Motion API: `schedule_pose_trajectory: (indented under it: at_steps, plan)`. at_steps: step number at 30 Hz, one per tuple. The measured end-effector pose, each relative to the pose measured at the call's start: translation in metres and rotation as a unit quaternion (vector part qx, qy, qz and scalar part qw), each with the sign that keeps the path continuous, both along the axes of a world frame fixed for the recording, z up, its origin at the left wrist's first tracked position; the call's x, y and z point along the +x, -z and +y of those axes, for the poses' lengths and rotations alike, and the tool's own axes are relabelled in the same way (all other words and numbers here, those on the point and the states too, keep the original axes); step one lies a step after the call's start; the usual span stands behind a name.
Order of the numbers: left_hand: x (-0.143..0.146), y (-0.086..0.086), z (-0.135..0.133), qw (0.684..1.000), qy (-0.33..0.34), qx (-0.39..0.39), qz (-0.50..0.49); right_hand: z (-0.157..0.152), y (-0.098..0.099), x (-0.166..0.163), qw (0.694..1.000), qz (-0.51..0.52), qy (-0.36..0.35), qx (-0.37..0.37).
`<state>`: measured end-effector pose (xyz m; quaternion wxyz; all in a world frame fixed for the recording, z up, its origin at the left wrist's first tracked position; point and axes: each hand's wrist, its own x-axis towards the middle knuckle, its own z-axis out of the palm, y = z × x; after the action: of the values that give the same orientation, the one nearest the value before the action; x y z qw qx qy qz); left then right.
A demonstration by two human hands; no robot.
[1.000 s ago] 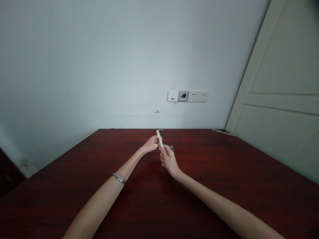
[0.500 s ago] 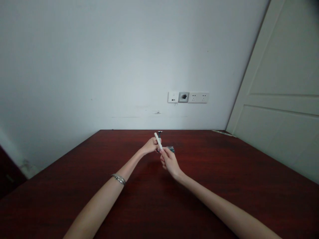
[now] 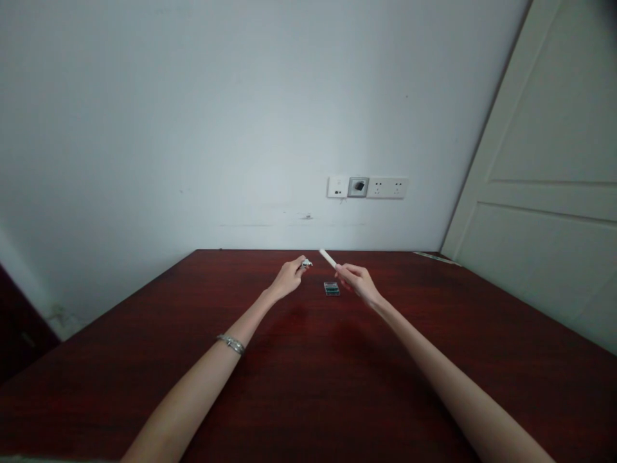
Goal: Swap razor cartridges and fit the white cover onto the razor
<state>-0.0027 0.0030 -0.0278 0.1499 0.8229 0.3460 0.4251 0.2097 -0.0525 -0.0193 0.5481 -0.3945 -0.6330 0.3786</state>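
My left hand (image 3: pixel 288 278) pinches a small dark and silver piece (image 3: pixel 306 263) at its fingertips, above the far part of the dark red table (image 3: pixel 308 386). My right hand (image 3: pixel 357 280) grips a white stick-shaped handle (image 3: pixel 328 258) that points up and to the left. The two hands are apart. Between them, flat on the table, lies a small greenish rectangular case (image 3: pixel 331 289).
A white wall stands behind the table with a row of sockets (image 3: pixel 367 187). A cream door (image 3: pixel 549 193) is at the right. A thin pale strip (image 3: pixel 436 257) lies at the table's far right corner.
The hands were together on one white tool; now they are apart, the left with the small dark head piece and the right with the white handle, moved right. The case is uncovered.
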Motion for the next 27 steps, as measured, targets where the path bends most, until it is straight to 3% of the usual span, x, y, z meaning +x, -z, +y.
schedule_pose_trajectory:
  at_steps: [11, 20, 27]
  plan:
    - [-0.002, 0.003, -0.005, 0.994, -0.016, 0.071, 0.079, -0.001, 0.008, 0.000, 0.992, -0.117, -0.001, 0.042]
    - [0.000, 0.003, -0.008, 0.994, -0.015, 0.067, 0.090, -0.004, 0.007, 0.002, 0.985, -0.152, -0.012, 0.081]
    - [-0.002, 0.002, -0.008, 0.993, -0.013, 0.079, 0.090, -0.002, 0.005, 0.018, 0.980, -0.186, 0.027, 0.067]
